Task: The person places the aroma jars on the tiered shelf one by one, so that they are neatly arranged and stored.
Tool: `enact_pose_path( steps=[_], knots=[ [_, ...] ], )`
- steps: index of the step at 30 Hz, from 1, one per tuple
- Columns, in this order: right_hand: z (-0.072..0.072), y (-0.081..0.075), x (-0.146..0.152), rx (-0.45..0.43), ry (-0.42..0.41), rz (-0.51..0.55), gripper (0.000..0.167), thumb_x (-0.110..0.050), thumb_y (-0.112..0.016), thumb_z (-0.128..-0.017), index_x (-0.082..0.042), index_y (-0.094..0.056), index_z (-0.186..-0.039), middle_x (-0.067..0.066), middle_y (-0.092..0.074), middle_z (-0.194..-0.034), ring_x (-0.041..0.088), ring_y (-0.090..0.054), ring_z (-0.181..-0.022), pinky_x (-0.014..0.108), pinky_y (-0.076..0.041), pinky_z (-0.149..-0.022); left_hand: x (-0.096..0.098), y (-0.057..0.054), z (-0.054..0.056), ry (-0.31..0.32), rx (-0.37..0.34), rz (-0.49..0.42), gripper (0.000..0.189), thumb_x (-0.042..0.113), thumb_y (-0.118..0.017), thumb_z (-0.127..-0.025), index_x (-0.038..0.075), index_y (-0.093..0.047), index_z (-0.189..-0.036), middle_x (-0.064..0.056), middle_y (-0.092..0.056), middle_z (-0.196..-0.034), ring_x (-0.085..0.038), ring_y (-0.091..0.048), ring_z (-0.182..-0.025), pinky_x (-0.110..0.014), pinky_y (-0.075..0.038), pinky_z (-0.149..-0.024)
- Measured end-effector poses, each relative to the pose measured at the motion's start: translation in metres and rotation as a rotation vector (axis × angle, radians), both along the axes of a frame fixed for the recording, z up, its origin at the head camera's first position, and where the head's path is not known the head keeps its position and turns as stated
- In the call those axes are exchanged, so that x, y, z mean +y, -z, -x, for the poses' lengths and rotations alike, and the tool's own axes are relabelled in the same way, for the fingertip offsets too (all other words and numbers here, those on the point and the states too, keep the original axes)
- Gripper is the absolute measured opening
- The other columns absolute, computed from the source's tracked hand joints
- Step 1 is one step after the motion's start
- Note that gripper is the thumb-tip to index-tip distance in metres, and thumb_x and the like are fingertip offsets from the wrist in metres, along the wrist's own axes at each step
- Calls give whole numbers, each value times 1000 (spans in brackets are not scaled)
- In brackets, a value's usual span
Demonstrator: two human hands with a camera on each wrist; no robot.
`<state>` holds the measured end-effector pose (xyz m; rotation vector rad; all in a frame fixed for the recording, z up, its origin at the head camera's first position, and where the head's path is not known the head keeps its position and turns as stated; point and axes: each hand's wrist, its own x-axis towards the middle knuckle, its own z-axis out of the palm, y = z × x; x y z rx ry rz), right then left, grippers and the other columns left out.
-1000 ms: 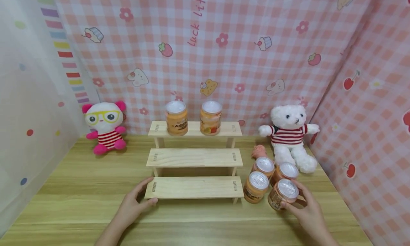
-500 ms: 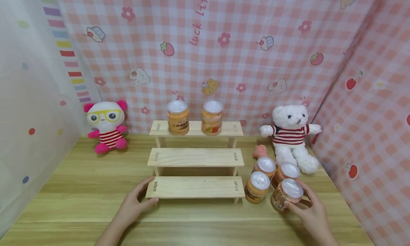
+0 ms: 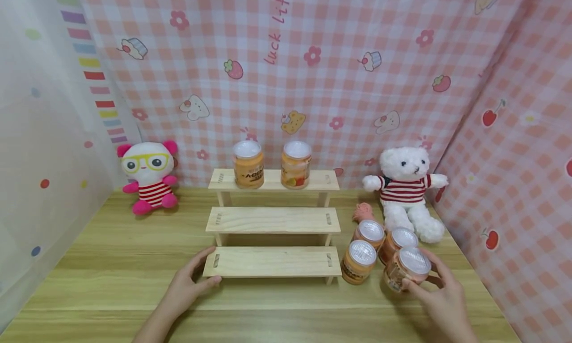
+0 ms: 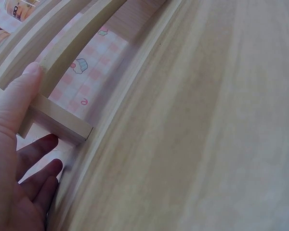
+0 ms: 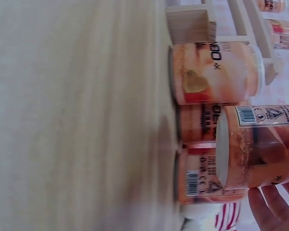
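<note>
My left hand (image 3: 187, 286) grips the left end of the lowest step of a three-tier wooden stand (image 3: 272, 261). In the left wrist view its thumb lies along the board and the fingers reach behind the leg. My right hand (image 3: 442, 293) holds an orange jar with a clear lid (image 3: 402, 274), thumb in front and fingers round the far side. That jar's base (image 5: 222, 149) is off the table in the right wrist view. Beside it stand three like jars: one near the stand (image 3: 359, 266), one behind that (image 3: 369, 234) and one at the right (image 3: 399, 242).
On the stand's top tier are two more jars, a left one (image 3: 249, 169) and a right one (image 3: 296, 169). A white teddy bear (image 3: 406, 189) sits behind the jar group, near a pink yarn-like bundle (image 3: 364, 212). At the left sits a panda plush (image 3: 149, 176).
My right hand has lifted its jar off the table and shifted it slightly right. The left hand stays on the stand, and the other jars stay put.
</note>
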<state>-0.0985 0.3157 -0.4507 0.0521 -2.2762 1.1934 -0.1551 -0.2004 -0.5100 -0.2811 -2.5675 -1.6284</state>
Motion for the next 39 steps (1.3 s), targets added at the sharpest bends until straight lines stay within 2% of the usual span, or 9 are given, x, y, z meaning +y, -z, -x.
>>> enact_pose_path(
  steps=[8, 15, 19, 28, 35, 39],
  knots=[
    [-1, -15, -4, 45, 11, 11, 80, 20, -82, -57, 4, -54, -130, -16, -55, -113, 1, -54, -93, 10, -46, -74, 0, 1, 1, 1, 6, -1, 74, 24, -82, -76, 15, -48, -141, -10, -55, -133, -26, -49, -119, -27, -36, -97],
    [-1, -33, -12, 37, 10, 4, 80, 17, -83, -58, -1, -55, -132, -17, -55, -117, 1, -54, -94, 10, -46, -75, 0, 0, 0, 3, 4, -4, 74, 24, -82, -76, 13, -47, -141, -10, -55, -133, -26, -49, -119, -28, -36, -97],
    [-1, -45, -19, 55, -18, 1, 80, 17, -83, -58, 0, -55, -131, -15, -58, -110, 1, -56, -91, 10, -46, -74, 0, 0, 0, 3, 4, -4, 75, 24, -82, -76, 13, -47, -141, -10, -55, -133, -26, -50, -118, -28, -37, -96],
    [6, -66, -40, 114, -135, 14, 80, 21, -81, -57, 2, -55, -130, -11, -59, -112, 4, -57, -93, 13, -48, -75, 0, 0, 1, -3, 2, 2, 75, 24, -83, -75, 13, -48, -140, -10, -55, -133, -26, -50, -118, -32, -38, -97],
    [10, -75, -64, 57, -212, 46, 81, 16, -83, -59, -3, -54, -132, -8, -58, -110, 7, -61, -80, 18, -50, -61, 1, -1, -1, 4, 14, -6, 74, 22, -82, -76, 11, -48, -140, -12, -55, -133, -29, -50, -119, -38, -38, -98],
    [16, -82, -79, 49, -299, 101, 81, 16, -83, -59, -2, -54, -132, -2, -58, -108, 11, -62, -77, 21, -51, -57, 1, -1, -1, 12, 18, -17, 73, 21, -82, -76, 10, -48, -140, -14, -54, -134, -30, -50, -119, -47, -37, -99]
  ],
)
